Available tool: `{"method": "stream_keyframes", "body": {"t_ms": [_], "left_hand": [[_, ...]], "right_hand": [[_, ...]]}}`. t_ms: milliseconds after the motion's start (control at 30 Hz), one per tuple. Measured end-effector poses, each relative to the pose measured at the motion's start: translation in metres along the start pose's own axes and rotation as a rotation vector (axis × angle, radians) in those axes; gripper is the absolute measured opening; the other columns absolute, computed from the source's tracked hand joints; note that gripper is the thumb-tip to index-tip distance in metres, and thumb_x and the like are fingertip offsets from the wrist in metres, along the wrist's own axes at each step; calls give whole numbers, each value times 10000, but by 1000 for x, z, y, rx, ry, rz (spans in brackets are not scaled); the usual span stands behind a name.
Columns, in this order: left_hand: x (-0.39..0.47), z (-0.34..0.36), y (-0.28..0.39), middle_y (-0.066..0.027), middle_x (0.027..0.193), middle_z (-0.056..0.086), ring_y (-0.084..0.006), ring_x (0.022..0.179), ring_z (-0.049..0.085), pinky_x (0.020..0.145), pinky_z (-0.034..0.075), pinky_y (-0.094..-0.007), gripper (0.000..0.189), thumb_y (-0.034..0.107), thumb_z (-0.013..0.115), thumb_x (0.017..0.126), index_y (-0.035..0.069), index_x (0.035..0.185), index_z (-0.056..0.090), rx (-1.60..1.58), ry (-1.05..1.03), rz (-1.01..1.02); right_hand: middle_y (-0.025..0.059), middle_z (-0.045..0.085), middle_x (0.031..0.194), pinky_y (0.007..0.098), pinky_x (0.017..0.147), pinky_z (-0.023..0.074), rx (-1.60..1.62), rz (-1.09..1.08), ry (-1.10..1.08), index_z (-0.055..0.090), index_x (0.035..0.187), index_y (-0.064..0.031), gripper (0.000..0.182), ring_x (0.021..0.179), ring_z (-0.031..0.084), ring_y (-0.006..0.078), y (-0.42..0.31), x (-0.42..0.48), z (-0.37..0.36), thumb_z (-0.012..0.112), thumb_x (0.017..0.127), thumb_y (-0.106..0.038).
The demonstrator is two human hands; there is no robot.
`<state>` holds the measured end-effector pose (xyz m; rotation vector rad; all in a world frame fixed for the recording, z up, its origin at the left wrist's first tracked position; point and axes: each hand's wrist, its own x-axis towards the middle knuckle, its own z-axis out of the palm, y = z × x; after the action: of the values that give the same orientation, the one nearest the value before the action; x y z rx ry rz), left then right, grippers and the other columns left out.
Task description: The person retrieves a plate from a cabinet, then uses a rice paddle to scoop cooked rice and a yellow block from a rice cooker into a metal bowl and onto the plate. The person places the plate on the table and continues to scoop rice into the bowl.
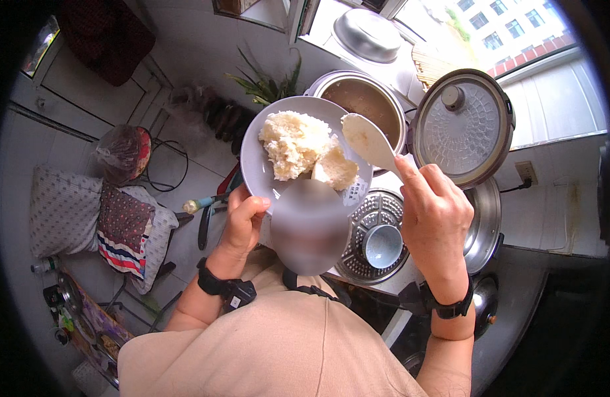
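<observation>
My left hand (243, 216) grips the near left rim of a pale grey plate (257, 176). On the plate lies a mound of cooked white rice (295, 144), with a curved slab of rice crust (335, 169) against its right side. A white rice paddle (369, 141) is in my right hand (436, 218), its bowl over the plate's right edge and rice residue on its face. Behind the plate stands a rice cooker (404, 111) with its lid (466, 126) raised; the brown-looking inside of its pot (362, 99) shows. A blurred oval hides the plate's near part.
A small blue bowl (382, 246) sits on a perforated steamer plate (352, 268) below my right hand. Further right is a steel pan (483, 223). A metal basin (368, 34) rests by the window. Left are a cushioned chair (124, 228) and knife handles (204, 228).
</observation>
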<state>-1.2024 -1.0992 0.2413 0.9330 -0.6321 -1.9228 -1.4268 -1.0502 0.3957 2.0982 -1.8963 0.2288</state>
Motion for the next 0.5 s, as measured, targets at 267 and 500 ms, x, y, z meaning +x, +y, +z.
{"method": "stream_keyframes", "body": {"t_ms": [267, 500], "left_hand": [[3, 0, 0, -124, 1069, 580, -209, 974, 567, 902, 423, -309, 508, 167, 563, 692, -67, 1137, 498, -9, -2, 37], [1, -2, 7, -132, 1120, 568, -205, 1021, 559, 913, 427, -316, 550, 183, 582, 715, -72, 1188, 464, 23, -74, 81]], "right_hand": [[77, 513, 749, 337, 564, 462, 251, 72, -198, 601, 1063, -29, 437, 640, 581, 238, -18, -10, -8, 590, 630, 29], [95, 510, 748, 340, 520, 462, 354, 65, -215, 586, 1060, -4, 433, 586, 572, 264, -37, -9, -10, 587, 628, 25]]}}
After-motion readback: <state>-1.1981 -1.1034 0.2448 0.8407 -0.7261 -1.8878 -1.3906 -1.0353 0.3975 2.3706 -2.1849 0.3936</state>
